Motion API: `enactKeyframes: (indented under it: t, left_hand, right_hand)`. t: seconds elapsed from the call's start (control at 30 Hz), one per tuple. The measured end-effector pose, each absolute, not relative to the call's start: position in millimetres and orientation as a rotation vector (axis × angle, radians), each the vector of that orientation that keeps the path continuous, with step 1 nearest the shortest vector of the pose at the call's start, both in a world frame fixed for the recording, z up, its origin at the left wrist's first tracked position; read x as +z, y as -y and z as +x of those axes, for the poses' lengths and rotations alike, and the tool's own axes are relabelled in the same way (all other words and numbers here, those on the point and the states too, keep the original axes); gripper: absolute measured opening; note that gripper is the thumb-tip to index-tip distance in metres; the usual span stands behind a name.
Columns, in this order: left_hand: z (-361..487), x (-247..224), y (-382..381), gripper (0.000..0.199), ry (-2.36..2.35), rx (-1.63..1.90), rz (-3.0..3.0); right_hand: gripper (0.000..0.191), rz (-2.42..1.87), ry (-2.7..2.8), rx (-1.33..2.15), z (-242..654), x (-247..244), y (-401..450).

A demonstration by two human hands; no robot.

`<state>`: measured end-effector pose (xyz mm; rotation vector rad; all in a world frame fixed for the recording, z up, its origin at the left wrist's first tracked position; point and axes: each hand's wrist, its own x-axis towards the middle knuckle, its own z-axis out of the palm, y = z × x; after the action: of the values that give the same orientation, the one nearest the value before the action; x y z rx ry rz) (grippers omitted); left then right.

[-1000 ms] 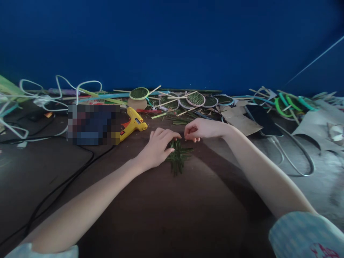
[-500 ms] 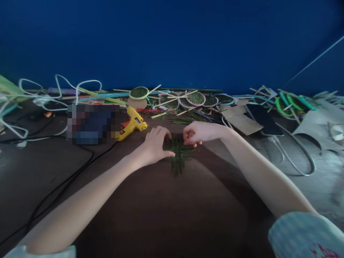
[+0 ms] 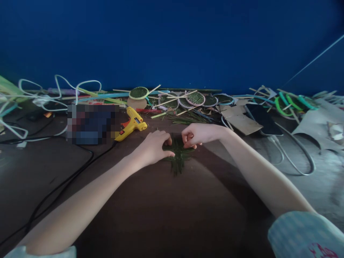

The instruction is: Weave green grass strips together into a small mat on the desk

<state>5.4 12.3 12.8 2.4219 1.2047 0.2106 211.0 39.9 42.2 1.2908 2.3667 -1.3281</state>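
Note:
A small cross-shaped weave of dark green strips [image 3: 177, 157] lies flat on the brown table [image 3: 161, 208]. At its left edge is my left hand [image 3: 154, 147], thumb and fingers spread apart, with the thumb tip touching the strips. My right hand [image 3: 194, 135] is at the upper right of the weave, its fingers curled and pinched together low over the strips. Whatever lies between those fingertips is too small to make out.
Left of the hands lies a yellow glue gun [image 3: 131, 123] with a black cord. Round woven pieces [image 3: 195, 98], sticks and strips line the blue wall [image 3: 172, 43]. Cardboard [image 3: 240, 117], a dark phone [image 3: 264, 120] and a grey cable [image 3: 298, 168] are at the right.
My right hand has shifted slightly left and down over the weave. The fingers of my left hand have lowered a little and curled more.

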Motion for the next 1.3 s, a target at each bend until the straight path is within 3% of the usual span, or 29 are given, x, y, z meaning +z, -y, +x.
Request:
enactKeyframes:
  t: [0.3, 0.73, 0.9, 1.17, 1.3]
  left_hand:
    - [6.4, 12.8, -8.8, 0.03, -1.247, 0.338, 2.359]
    - [7.1, 10.6, -5.7, 0.009, -1.273, 0.352, 2.136]
    - [10.1, 11.2, -3.5, 0.018, -1.311, 0.341, 2.167]
    - [13.2, 12.9, -3.9, 0.019, -1.312, 0.37, 2.252]
    - [12.1, 13.4, -4.9, 0.025, -1.217, 0.389, 2.262]
  right_hand:
    - [0.012, 1.325, -2.359, -1.286, 210.4, 39.0, -41.6]
    - [0.011, 1.297, -2.374, -1.501, 212.7, 45.1, -40.7]
    - [0.013, 1.213, -2.562, -1.676, 205.3, 51.8, -35.2]
    - [0.023, 1.245, -2.828, -1.681, 193.7, 50.0, -30.3]
    - [0.018, 1.566, -2.848, -1.256, 198.3, 42.0, -35.7]
